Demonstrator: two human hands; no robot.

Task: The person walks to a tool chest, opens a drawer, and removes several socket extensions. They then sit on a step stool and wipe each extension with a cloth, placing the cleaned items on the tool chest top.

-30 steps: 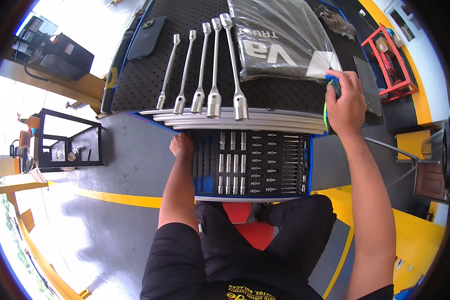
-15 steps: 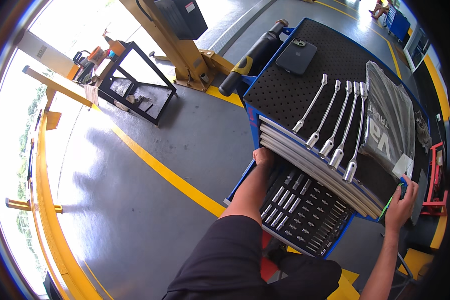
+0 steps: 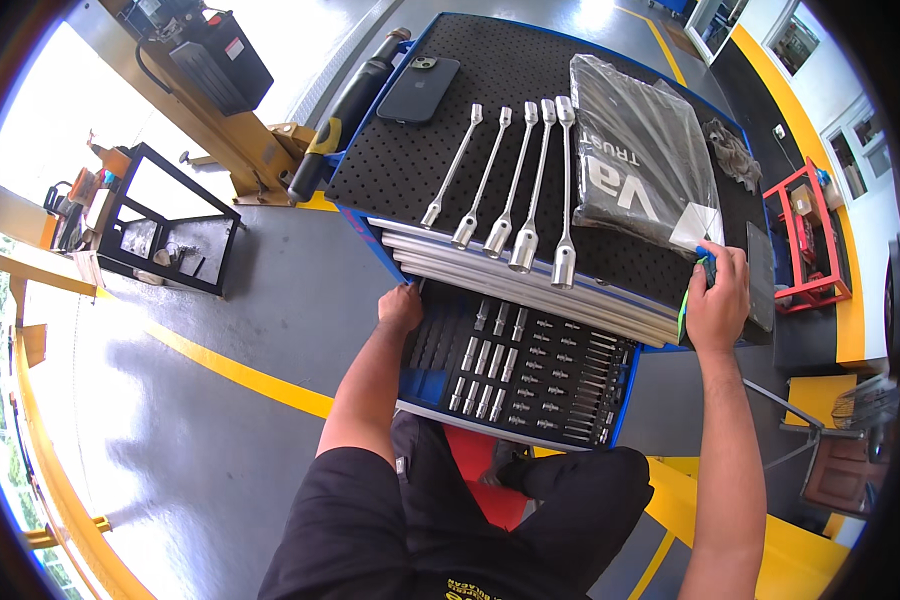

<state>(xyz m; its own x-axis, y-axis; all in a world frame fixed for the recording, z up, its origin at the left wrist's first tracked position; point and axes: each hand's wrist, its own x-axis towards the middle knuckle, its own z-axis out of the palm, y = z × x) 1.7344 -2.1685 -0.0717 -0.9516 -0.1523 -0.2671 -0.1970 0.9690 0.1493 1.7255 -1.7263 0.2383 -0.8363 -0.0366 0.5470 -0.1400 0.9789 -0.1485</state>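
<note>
My left hand (image 3: pixel 400 307) is closed at the back left corner of an open drawer (image 3: pixel 425 385), beside the tool cabinet's front; its fingers are partly hidden. Several silver sockets (image 3: pixel 485 360) and rows of small bits (image 3: pixel 592 385) lie in the drawer's black foam. At the cabinet top's right front corner, my right hand (image 3: pixel 720 300) is curled round something dark with blue and bright green parts, too covered to name. Near it lies a plastic-wrapped grey package (image 3: pixel 640 150). Several double-ended socket wrenches (image 3: pixel 518 185) are lined up on the black perforated mat (image 3: pixel 510 70).
A phone (image 3: pixel 419 90) rests at the top's far left, with a crumpled grey cloth (image 3: pixel 732 155) at the right. A black metal stand (image 3: pixel 170 220) and yellow lift post (image 3: pixel 210 120) stand left. A red rack (image 3: pixel 810 240) is on the right.
My view has swung right, so the cabinet sits further left and more of the open drawer shows. Both hands keep their places on the cabinet.
</note>
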